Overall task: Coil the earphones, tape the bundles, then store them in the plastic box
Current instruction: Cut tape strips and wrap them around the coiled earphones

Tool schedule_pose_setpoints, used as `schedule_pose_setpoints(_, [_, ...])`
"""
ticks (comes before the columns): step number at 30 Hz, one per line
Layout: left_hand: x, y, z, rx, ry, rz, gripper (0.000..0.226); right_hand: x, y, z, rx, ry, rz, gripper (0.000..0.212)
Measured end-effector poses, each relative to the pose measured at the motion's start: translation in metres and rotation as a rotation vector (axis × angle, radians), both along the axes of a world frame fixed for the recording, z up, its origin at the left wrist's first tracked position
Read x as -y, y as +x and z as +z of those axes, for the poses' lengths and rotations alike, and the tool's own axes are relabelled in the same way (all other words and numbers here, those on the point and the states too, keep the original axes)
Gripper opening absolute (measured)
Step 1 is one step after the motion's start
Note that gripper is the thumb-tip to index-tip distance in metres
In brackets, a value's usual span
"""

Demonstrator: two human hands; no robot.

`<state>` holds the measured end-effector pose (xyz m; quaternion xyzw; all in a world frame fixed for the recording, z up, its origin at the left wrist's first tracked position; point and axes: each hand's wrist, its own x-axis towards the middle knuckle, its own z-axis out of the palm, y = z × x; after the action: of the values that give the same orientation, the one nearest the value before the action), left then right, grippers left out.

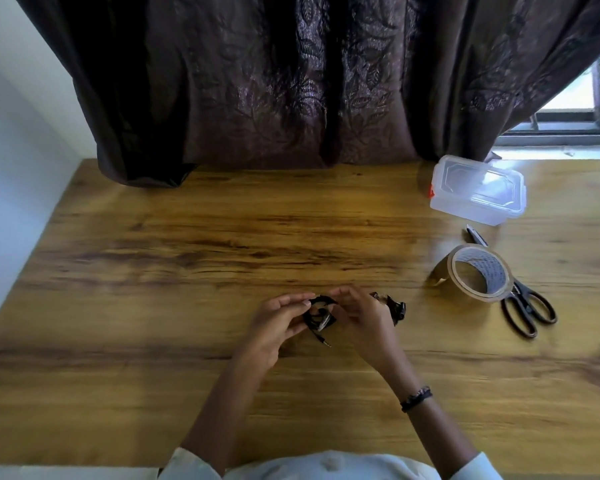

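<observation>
Both hands are pinching the black earphone coil point(318, 315) just above the wooden table point(187, 271): left hand point(274, 327) fingers curling onto its left side, right hand point(359, 320) closing around its right side. Jack plug point(324, 342) is dangling loose below. Second dark bundle point(392, 308) is lying just right of the right hand; can't tell if taped. For this step, I'd judge: keeping loops even, tucking the plug tail in, holding the coil with one hand only before reaching for the tape roll point(478, 271). Scissors point(520, 306) are lying under and beside the roll; plastic box point(478, 188) is sitting lidded, far right.
</observation>
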<state>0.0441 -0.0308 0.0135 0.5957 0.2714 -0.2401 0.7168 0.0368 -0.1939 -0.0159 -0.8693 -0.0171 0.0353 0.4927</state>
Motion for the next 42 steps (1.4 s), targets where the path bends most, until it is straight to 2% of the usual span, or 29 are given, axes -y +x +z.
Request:
schedule_pose_setpoints(4, [0.0, -0.001, 0.0, 0.005, 0.009, 0.003, 0.016, -0.001, 0.0, 0.005, 0.258, -0.153, 0.152, 0.031])
schedule_pose_setpoints(11, [-0.001, -0.002, 0.0, -0.006, -0.02, 0.016, 0.017, 0.001, 0.008, 0.017, 0.424, -0.349, 0.359, 0.023])
schedule_pose_setpoints(16, [0.0, -0.002, 0.002, -0.01, -0.027, 0.023, 0.018, 0.001, 0.008, 0.012, 0.508, -0.472, 0.444, 0.018])
schedule_pose_setpoints(19, [0.002, -0.005, 0.003, 0.042, 0.017, -0.008, 0.019, 0.002, 0.008, 0.008, 0.506, -0.504, 0.455, 0.021])
schedule_pose_setpoints(23, [0.006, -0.008, 0.001, 0.124, 0.091, -0.026, 0.018, 0.001, 0.008, 0.007, 0.477, -0.524, 0.433, 0.015])
schedule_pose_setpoints(30, [0.01, -0.012, -0.003, 0.27, 0.231, -0.071, 0.018, -0.002, 0.01, 0.019, 0.263, -0.321, 0.293, 0.006])
schedule_pose_setpoints(35, [0.006, -0.014, -0.007, 0.313, 0.25, -0.083, 0.019, -0.003, 0.015, 0.019, 0.041, -0.071, 0.181, 0.009])
schedule_pose_setpoints(37, [0.005, -0.015, -0.007, 0.315, 0.25, -0.086, 0.018, -0.001, 0.017, 0.019, -0.086, 0.018, 0.148, 0.009])
schedule_pose_setpoints(40, [0.003, -0.016, -0.006, 0.316, 0.235, -0.104, 0.019, 0.001, 0.023, 0.026, -0.324, 0.124, 0.121, 0.021])
schedule_pose_setpoints(42, [0.001, -0.015, -0.004, 0.338, 0.236, -0.133, 0.021, 0.003, 0.026, 0.032, -0.532, 0.28, 0.099, 0.021])
